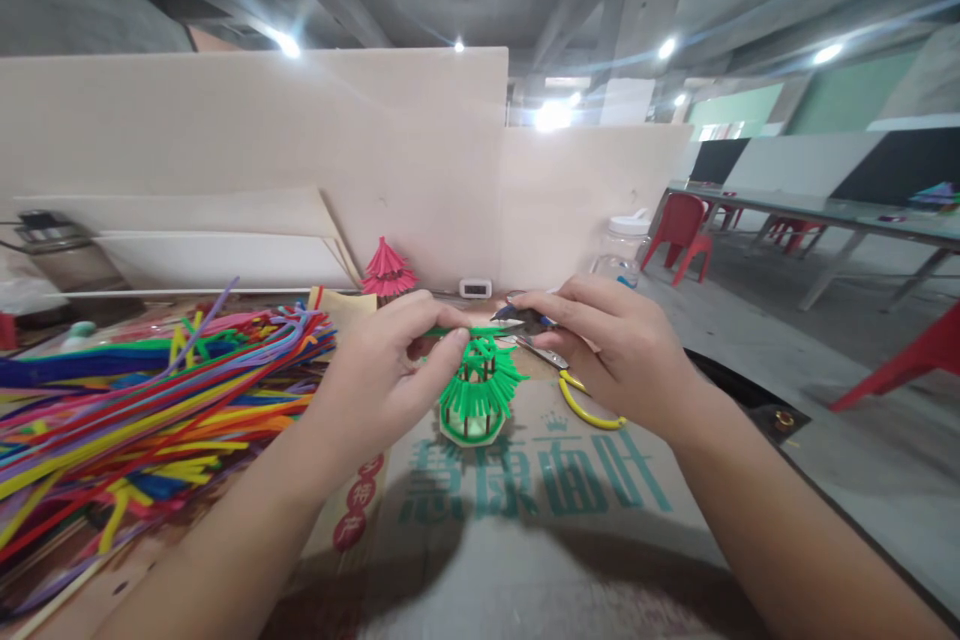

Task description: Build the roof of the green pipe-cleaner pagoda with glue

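Observation:
A small green pagoda model (478, 392) made of pipe cleaners stands on a cardboard sheet (525, 510). Just above its roof, my left hand (390, 370) pinches a green pipe cleaner (450, 331) held level. My right hand (611, 350) is closed on small cutting pliers (525, 322) with dark blue handles, their jaws at the pipe cleaner's right end. A second tool with yellow handles (581, 405) lies on the cardboard under my right hand.
A large heap of coloured pipe cleaners (142, 410) covers the table's left side. A red pagoda model (388, 272), a small white clock (475, 288) and a plastic jar (622, 245) stand by the back partition. Red chairs (682, 232) and long tables are at the right.

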Tool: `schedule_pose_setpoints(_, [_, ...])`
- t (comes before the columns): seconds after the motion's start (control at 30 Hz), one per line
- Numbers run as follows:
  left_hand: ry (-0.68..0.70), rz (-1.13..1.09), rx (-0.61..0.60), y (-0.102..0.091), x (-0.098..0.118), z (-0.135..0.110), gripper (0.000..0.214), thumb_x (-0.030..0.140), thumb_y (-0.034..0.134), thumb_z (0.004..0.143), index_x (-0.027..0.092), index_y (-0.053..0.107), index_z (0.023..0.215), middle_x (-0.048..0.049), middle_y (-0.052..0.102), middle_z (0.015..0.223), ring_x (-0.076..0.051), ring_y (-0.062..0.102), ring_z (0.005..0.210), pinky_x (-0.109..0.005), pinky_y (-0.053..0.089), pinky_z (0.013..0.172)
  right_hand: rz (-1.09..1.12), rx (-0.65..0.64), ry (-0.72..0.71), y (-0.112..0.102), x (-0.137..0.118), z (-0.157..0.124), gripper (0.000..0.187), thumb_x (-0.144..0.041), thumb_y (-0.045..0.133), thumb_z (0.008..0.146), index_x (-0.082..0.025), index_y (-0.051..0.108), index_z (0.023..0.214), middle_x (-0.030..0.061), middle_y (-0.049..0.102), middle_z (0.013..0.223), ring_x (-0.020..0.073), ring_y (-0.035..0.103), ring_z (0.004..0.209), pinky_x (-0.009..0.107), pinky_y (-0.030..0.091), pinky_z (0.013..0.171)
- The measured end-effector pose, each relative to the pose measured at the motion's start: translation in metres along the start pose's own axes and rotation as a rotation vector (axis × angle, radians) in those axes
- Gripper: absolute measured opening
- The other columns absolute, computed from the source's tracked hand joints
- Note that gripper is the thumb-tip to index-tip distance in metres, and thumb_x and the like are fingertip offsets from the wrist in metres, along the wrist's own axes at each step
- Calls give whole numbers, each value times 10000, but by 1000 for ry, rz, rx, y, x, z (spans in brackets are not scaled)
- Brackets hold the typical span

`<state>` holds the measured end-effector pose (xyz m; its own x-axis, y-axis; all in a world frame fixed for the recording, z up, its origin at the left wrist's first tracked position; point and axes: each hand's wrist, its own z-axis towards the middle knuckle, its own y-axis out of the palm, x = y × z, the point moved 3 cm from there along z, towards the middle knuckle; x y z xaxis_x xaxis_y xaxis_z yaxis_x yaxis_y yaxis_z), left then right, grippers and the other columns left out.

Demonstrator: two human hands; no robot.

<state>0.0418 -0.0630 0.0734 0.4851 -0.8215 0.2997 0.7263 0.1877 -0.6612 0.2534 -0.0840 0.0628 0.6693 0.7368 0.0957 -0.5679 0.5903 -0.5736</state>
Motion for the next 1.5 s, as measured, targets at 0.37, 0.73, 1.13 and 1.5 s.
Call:
schedule_pose_setpoints(0.37, [11, 16, 14, 0, -1, 1, 136, 178, 553, 942, 180, 687, 918, 32, 616, 767, -106, 537, 675, -224, 392, 619, -88, -12, -74, 2, -2, 1, 200, -201, 533, 1002, -147, 681, 1124, 57, 670, 815, 189, 587, 748, 327, 438, 662])
schedule_pose_setpoints(0.73, [42, 62, 34, -3, 0, -3, 152, 180, 541, 956, 179, 691, 975, 13, 626, 806, -121, 528, 678, -246, 386, 621, -29, -18, -51, 2, 1, -1, 218, -182, 566, 984, -136, 668, 1171, 64, 675, 850, 187, 591, 770, 331, 448, 672])
schedule_pose_setpoints(1.13, [75, 46, 33, -2, 0, -3, 140, 178, 548, 959, 195, 687, 968, 24, 614, 791, -119, 527, 691, -244, 388, 638, -36, -16, -64, 2, -1, 1, 207, -176, 554, 989, -118, 692, 1131, 64, 670, 817, 186, 597, 757, 324, 448, 667])
schedule_pose_setpoints(1.5, [46, 57, 27, -1, -2, -2, 147, 188, 545, 953, 182, 692, 943, 14, 633, 790, -120, 524, 660, -246, 390, 615, -8, -31, -8, 1, 2, -1, 258, -206, 572, 982, -104, 674, 1196, 93, 688, 885, 194, 612, 773, 321, 458, 671])
